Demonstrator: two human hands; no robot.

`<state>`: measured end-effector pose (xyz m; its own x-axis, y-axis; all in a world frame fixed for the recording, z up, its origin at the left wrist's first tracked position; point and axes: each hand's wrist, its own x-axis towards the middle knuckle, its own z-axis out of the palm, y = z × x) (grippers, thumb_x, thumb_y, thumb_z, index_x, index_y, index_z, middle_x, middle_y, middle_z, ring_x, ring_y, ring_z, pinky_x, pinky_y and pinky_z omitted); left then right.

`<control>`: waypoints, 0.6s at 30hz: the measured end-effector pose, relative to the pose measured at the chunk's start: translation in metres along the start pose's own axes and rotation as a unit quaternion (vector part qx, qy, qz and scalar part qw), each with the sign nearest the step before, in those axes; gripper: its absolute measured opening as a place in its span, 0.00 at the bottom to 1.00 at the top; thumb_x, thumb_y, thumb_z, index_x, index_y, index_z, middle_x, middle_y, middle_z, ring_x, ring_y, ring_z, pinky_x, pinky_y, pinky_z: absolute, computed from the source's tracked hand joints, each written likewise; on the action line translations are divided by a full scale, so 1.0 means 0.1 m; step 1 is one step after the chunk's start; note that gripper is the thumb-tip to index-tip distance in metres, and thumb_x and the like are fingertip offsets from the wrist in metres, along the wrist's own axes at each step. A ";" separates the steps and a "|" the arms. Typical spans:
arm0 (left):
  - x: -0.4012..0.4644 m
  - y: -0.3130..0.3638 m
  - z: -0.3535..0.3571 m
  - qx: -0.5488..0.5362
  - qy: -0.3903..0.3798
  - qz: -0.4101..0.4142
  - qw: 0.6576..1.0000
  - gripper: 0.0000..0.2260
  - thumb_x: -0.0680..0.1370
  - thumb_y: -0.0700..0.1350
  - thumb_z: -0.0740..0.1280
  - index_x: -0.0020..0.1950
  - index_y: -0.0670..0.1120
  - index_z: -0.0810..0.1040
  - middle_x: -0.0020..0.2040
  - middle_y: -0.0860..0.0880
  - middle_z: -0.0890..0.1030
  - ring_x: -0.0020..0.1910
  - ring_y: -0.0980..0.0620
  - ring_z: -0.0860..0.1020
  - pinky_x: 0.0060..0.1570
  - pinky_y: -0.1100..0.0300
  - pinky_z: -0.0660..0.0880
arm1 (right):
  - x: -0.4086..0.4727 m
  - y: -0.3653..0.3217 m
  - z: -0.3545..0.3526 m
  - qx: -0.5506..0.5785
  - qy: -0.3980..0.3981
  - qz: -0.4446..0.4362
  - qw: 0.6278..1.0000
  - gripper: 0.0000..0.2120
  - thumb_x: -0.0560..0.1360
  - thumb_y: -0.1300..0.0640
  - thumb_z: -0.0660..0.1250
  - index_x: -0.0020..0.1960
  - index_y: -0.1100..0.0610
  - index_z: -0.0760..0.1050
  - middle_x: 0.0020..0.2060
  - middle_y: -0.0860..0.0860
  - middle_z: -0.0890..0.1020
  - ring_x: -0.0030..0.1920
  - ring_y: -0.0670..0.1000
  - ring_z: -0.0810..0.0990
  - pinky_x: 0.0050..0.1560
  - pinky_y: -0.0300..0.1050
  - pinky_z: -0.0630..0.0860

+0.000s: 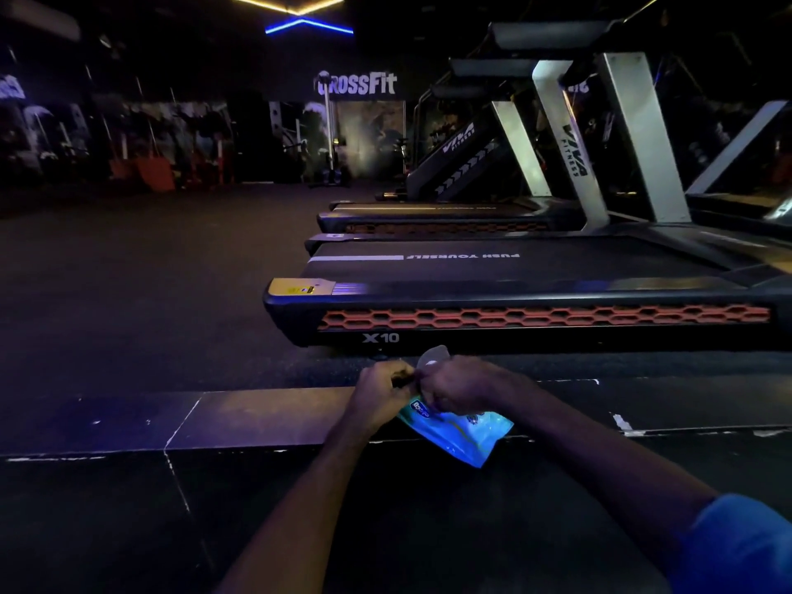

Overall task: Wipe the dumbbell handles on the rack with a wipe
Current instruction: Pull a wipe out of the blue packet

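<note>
A blue-green pack of wipes (460,433) hangs in front of me over the dark floor. My right hand (460,385) grips its top, and a pale flap or wipe (430,357) sticks up above the fingers. My left hand (379,392) pinches the pack's upper left edge, right beside the right hand. No dumbbell or rack is clearly visible; the room is very dark.
A row of treadmills (514,302) runs along the right, the nearest one just beyond my hands. A tiled step edge (257,418) crosses below them. Open dark floor (150,272) stretches left toward gym machines (141,156) at the far wall.
</note>
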<state>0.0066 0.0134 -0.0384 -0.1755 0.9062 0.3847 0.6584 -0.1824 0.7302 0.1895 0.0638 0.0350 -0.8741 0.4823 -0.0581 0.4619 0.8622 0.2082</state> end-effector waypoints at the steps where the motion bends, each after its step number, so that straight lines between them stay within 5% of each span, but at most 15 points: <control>1: -0.01 -0.01 -0.01 -0.011 -0.004 0.006 1.000 0.05 0.76 0.42 0.80 0.51 0.47 0.89 0.43 0.54 0.88 0.43 0.59 0.84 0.49 0.55 0.81 | 0.00 0.00 0.00 -0.013 -0.002 -0.011 1.000 0.06 0.78 0.53 0.65 0.52 0.49 0.80 0.57 0.50 0.81 0.53 0.57 0.82 0.50 0.54 0.80; 4: -0.03 0.00 -0.04 -0.056 -0.032 0.010 0.998 0.10 0.73 0.40 0.82 0.52 0.48 0.88 0.46 0.54 0.89 0.45 0.59 0.84 0.53 0.55 0.81 | -0.02 0.05 0.01 -0.004 0.008 -0.017 1.000 0.06 0.80 0.55 0.63 0.51 0.49 0.79 0.53 0.47 0.79 0.52 0.52 0.82 0.48 0.51 0.77; 6: -0.05 0.01 -0.07 -0.089 -0.056 -0.001 0.994 0.15 0.72 0.38 0.82 0.53 0.53 0.87 0.48 0.55 0.89 0.48 0.56 0.86 0.55 0.55 0.82 | -0.04 0.09 0.04 0.034 0.014 -0.002 0.999 0.06 0.79 0.56 0.63 0.47 0.48 0.77 0.48 0.42 0.76 0.43 0.40 0.79 0.46 0.47 0.72; 8: -0.07 0.00 -0.09 -0.116 -0.062 -0.007 0.991 0.19 0.72 0.36 0.81 0.56 0.55 0.84 0.50 0.52 0.89 0.49 0.54 0.87 0.55 0.54 0.83 | -0.05 0.14 0.08 0.062 0.030 0.010 0.998 0.07 0.79 0.56 0.62 0.45 0.46 0.73 0.46 0.40 0.73 0.37 0.37 0.74 0.46 0.46 0.67; 13: -0.07 0.04 -0.13 -0.137 -0.052 0.031 0.989 0.23 0.71 0.36 0.81 0.58 0.51 0.74 0.53 0.49 0.83 0.50 0.55 0.82 0.50 0.52 0.82 | -0.10 0.19 0.14 0.079 0.062 0.026 0.995 0.03 0.81 0.54 0.61 0.52 0.47 0.72 0.53 0.41 0.72 0.56 0.47 0.74 0.52 0.51 0.66; 18: -0.03 0.06 -0.12 -0.036 -0.054 0.104 0.992 0.09 0.72 0.42 0.81 0.50 0.51 0.87 0.49 0.54 0.83 0.50 0.57 0.83 0.54 0.59 0.79 | -0.12 0.20 0.19 0.089 0.086 0.055 0.991 0.03 0.82 0.53 0.60 0.51 0.44 0.70 0.56 0.45 0.73 0.60 0.51 0.75 0.55 0.54 0.68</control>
<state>0.0020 0.0051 -0.0285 0.0406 0.8806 0.4720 0.6180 -0.3934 0.6807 0.2118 0.0785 0.0215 -0.8228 0.5544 0.1253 0.5614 0.8271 0.0272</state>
